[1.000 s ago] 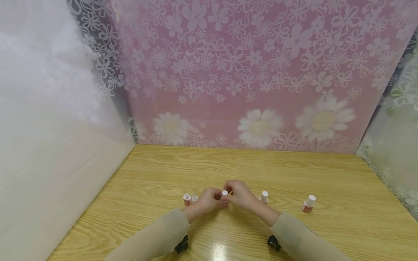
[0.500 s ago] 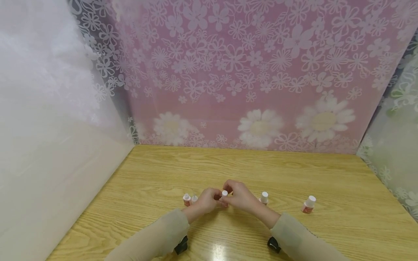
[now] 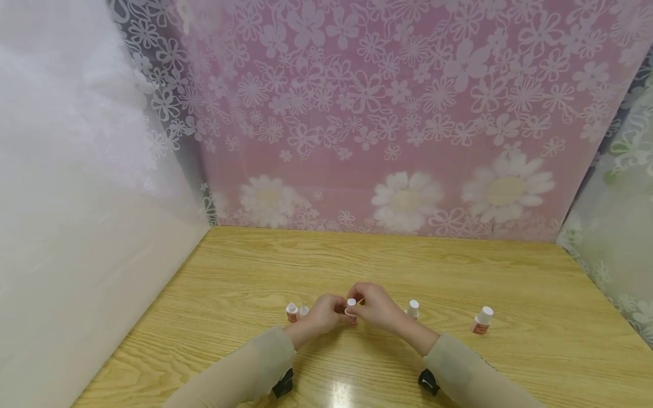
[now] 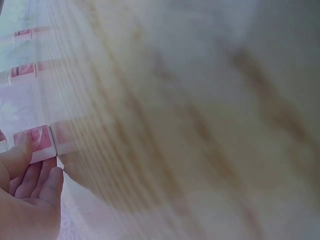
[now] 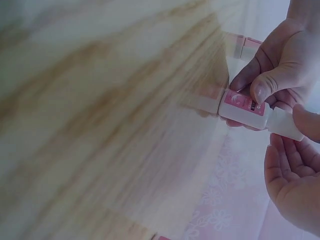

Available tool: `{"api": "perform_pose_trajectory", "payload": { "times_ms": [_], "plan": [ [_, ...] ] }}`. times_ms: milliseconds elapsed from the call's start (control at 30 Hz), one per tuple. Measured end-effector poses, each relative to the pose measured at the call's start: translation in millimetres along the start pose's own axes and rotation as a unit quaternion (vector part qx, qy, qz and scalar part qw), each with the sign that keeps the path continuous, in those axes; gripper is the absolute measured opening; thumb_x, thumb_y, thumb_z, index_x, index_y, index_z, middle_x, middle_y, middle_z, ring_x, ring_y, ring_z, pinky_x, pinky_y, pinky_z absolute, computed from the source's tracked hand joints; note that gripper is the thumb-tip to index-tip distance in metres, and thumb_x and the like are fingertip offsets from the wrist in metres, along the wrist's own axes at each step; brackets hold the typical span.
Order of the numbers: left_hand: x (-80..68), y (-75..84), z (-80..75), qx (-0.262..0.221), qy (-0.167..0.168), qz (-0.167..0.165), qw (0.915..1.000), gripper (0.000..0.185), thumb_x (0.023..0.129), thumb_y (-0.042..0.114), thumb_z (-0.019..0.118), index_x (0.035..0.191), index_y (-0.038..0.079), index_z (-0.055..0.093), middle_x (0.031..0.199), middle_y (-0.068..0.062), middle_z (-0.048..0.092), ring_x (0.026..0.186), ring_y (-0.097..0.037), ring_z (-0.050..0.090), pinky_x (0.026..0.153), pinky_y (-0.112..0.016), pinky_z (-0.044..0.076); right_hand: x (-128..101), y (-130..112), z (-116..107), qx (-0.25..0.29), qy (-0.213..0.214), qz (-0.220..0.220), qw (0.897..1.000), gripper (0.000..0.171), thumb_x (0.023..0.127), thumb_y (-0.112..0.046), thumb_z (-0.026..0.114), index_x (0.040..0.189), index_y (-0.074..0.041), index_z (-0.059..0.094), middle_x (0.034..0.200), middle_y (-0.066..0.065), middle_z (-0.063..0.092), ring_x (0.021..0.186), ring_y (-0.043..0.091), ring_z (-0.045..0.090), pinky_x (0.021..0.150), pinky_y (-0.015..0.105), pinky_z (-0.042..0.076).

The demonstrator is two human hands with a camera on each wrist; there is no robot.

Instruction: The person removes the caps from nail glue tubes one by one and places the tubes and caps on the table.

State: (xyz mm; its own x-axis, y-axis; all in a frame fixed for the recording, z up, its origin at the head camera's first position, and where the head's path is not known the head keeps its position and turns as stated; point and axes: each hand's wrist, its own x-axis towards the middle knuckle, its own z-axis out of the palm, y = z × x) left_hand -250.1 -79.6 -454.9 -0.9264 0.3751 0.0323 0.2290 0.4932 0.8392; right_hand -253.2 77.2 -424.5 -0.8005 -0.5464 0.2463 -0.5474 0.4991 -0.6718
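Note:
A small white bottle (image 3: 352,318) with a pink label stands upright on the table between both hands. My left hand (image 3: 325,313) grips its body, the thumb across the label (image 5: 242,101) in the right wrist view. My right hand (image 3: 374,304) pinches the white cap (image 5: 285,123) at the bottle's top between thumb and fingers. Cap and bottle are in line with each other. Just left of my left hand is a bottle (image 3: 292,313) with a bare white nozzle. Beside it is a white piece (image 3: 304,311) with a thin stem pointing up, partly hidden by the hand.
Behind the right forearm stands a capped bottle (image 3: 413,309), its lower part partly covered. Another capped bottle (image 3: 482,320) is farther right. The wooden table (image 3: 265,255) ends at a pink flowered sheet (image 3: 326,158) at the back, with a white sheet (image 3: 102,226) along the left.
Both hands stay at the same bottle; the right fingers shift only slightly around its cap. The other bottles have not moved.

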Motion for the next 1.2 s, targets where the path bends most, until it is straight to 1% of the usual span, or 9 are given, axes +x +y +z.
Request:
{"api": "perform_pose_trajectory", "payload": {
  "times_ms": [167, 300, 400, 500, 633, 833, 1000, 1100, 1200],
  "plan": [
    [0.3, -0.4, 0.6, -0.02, -0.004, -0.012, 0.9997, 0.016, 0.072, 0.01, 0.072, 0.086, 0.003, 0.068, 0.08, -0.002, 0.066, 0.075, -0.008, 0.058, 0.068, -0.022, 0.046, -1.0, 0.3, -0.7, 0.009, -0.021, -0.011, 1.0, 0.009, 0.082, 0.0, 0.06, 0.088, -0.006, 0.063, 0.088, 0.003, 0.061, 0.086, 0.022, 0.058, 0.071, 0.033, 0.048],
    [0.3, -0.2, 0.2, -0.012, -0.005, -0.004, 0.9999, 0.015, 0.072, 0.009, 0.072, 0.084, 0.002, 0.068, 0.08, -0.002, 0.066, 0.075, -0.008, 0.058, 0.069, -0.022, 0.045, -1.2, -0.2, -0.5, 0.015, -0.021, -0.005, 1.0, 0.012, 0.081, -0.001, 0.06, 0.091, -0.007, 0.061, 0.09, 0.002, 0.06, 0.089, 0.023, 0.057, 0.074, 0.038, 0.047],
    [0.2, -0.7, 0.0, 0.0, -0.005, 0.001, 1.0, 0.013, 0.072, 0.009, 0.072, 0.083, 0.003, 0.068, 0.079, -0.001, 0.066, 0.075, -0.007, 0.057, 0.07, -0.023, 0.045, -1.1, -0.2, 0.0, 0.021, -0.007, 0.005, 1.0, 0.012, 0.078, -0.004, 0.064, 0.089, -0.007, 0.059, 0.086, 0.0, 0.058, 0.084, 0.019, 0.056, 0.071, 0.034, 0.047],
    [0.3, -1.6, -0.1, 0.004, -0.006, 0.0, 1.0, 0.011, 0.073, 0.009, 0.071, 0.082, 0.004, 0.068, 0.079, -0.001, 0.066, 0.075, -0.006, 0.056, 0.07, -0.023, 0.045, -1.4, 0.9, 0.6, 0.029, 0.003, 0.016, 0.999, 0.014, 0.076, -0.009, 0.068, 0.083, -0.007, 0.056, 0.079, -0.002, 0.057, 0.077, 0.014, 0.055, 0.063, 0.028, 0.047],
    [0.3, -2.5, 0.0, 0.011, -0.006, 0.001, 0.9999, 0.01, 0.074, 0.009, 0.071, 0.081, 0.004, 0.068, 0.079, -0.001, 0.066, 0.074, -0.007, 0.057, 0.069, -0.022, 0.045, -2.2, 3.5, 1.4, 0.035, 0.006, 0.021, 0.999, 0.016, 0.075, -0.011, 0.071, 0.079, -0.008, 0.055, 0.075, -0.004, 0.057, 0.073, 0.011, 0.055, 0.058, 0.023, 0.045],
    [-0.2, -0.9, 0.4, 0.009, 0.001, 0.0, 1.0, 0.011, 0.073, 0.009, 0.072, 0.082, 0.003, 0.068, 0.077, -0.001, 0.066, 0.073, -0.005, 0.055, 0.069, -0.022, 0.044, -0.9, 4.8, -0.1, 0.037, 0.0, 0.013, 0.999, 0.011, 0.076, -0.006, 0.068, 0.08, -0.007, 0.058, 0.078, -0.003, 0.058, 0.076, 0.013, 0.055, 0.066, 0.026, 0.046],
    [0.4, 0.4, 0.5, -0.009, 0.002, -0.007, 0.9999, 0.012, 0.072, 0.008, 0.072, 0.082, 0.003, 0.068, 0.075, -0.001, 0.065, 0.071, -0.004, 0.054, 0.068, -0.021, 0.044, 0.1, 4.9, -2.4, 0.056, -0.019, 0.016, 0.998, 0.008, 0.079, -0.003, 0.064, 0.086, -0.006, 0.063, 0.084, -0.001, 0.06, 0.082, 0.016, 0.056, 0.072, 0.032, 0.046],
    [0.9, 0.5, 0.0, -0.01, 0.0, -0.004, 0.9999, 0.012, 0.072, 0.008, 0.072, 0.082, 0.002, 0.068, 0.076, -0.002, 0.065, 0.071, -0.005, 0.055, 0.068, -0.021, 0.044, 0.1, 5.0, -2.8, 0.071, -0.026, 0.023, 0.997, 0.011, 0.08, -0.004, 0.064, 0.09, -0.006, 0.063, 0.087, 0.0, 0.06, 0.083, 0.019, 0.056, 0.071, 0.033, 0.047],
    [0.9, 0.8, -1.1, 0.002, -0.003, 0.001, 1.0, 0.011, 0.072, 0.007, 0.071, 0.081, 0.002, 0.067, 0.077, -0.002, 0.066, 0.073, -0.007, 0.056, 0.07, -0.022, 0.044, -0.2, 4.6, -2.1, 0.087, -0.02, 0.038, 0.995, 0.013, 0.078, -0.008, 0.067, 0.089, -0.006, 0.06, 0.085, 0.001, 0.059, 0.079, 0.018, 0.056, 0.065, 0.03, 0.048]
  ]
}}
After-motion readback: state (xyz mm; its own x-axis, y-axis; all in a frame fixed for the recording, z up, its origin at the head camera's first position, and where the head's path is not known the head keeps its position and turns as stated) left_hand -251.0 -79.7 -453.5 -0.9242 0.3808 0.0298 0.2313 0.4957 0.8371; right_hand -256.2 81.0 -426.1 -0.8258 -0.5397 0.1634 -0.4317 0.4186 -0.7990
